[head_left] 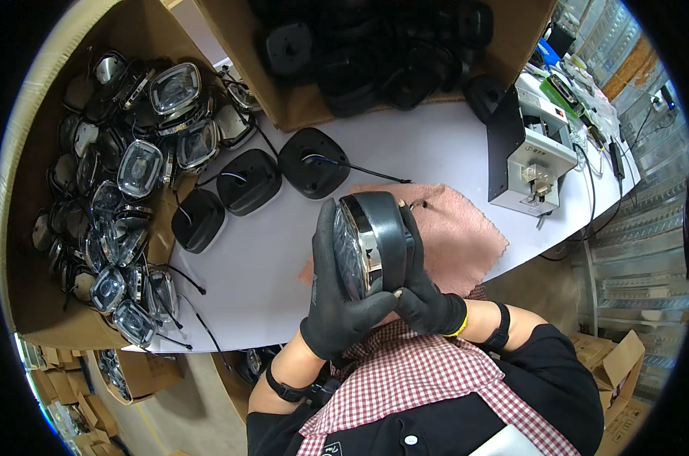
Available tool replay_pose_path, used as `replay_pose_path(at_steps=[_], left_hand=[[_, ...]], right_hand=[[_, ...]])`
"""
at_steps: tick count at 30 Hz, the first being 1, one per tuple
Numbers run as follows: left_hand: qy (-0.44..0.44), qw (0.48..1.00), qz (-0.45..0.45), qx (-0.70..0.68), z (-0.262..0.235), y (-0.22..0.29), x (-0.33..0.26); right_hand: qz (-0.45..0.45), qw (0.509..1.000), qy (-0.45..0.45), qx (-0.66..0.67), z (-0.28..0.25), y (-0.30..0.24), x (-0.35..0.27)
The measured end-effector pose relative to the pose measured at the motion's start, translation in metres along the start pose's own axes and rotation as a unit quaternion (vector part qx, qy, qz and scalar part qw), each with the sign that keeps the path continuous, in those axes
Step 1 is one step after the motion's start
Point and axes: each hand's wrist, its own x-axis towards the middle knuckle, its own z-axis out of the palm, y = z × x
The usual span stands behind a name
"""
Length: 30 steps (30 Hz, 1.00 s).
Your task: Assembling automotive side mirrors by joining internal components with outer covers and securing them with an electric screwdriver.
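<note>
One lamp (386, 242) is being clamped between the black-gloved left hand (337, 311) and the black-gloved right hand (429, 302), above a pink cloth (462, 235).

The left hand is pressing flat along the clear lens side, its fingers pointing away from the body, while the right hand is closing around the black back; the lamp is standing on edge between them, chrome band showing. The cloth is spreading beneath and to the right of the grip; whether the lamp is touching it, one cannot tell. Beyond the grip to its left, three black housings (253, 191) are resting on the white table (257, 304). Farther left, a cardboard box (135, 30) is holding many clear-faced lamps (139, 169). Straight beyond the grip, another carton (244, 52) is holding dark parts (346, 74); to the right, a benchtop machine (538, 163) is standing.
</note>
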Motion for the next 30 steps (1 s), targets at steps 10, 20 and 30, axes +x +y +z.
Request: replay_pose_path(at_steps=[10, 20, 30], left_hand=[[-0.088, 0.968, 0.122, 0.202, -0.006, 0.005, 0.007], [0.118, 0.799, 0.224, 0.546, 0.012, -0.004, -0.003], [0.072, 0.996, 0.023, 0.04, -0.004, 0.034, 0.009]], right_hand=[[0.094, 0.985, -0.068, 0.128, -0.011, 0.006, -0.007], [0.053, 0.994, 0.098, -0.017, 0.004, -0.02, 0.01], [-0.006, 0.994, 0.072, -0.08, -0.009, 0.004, -0.006]])
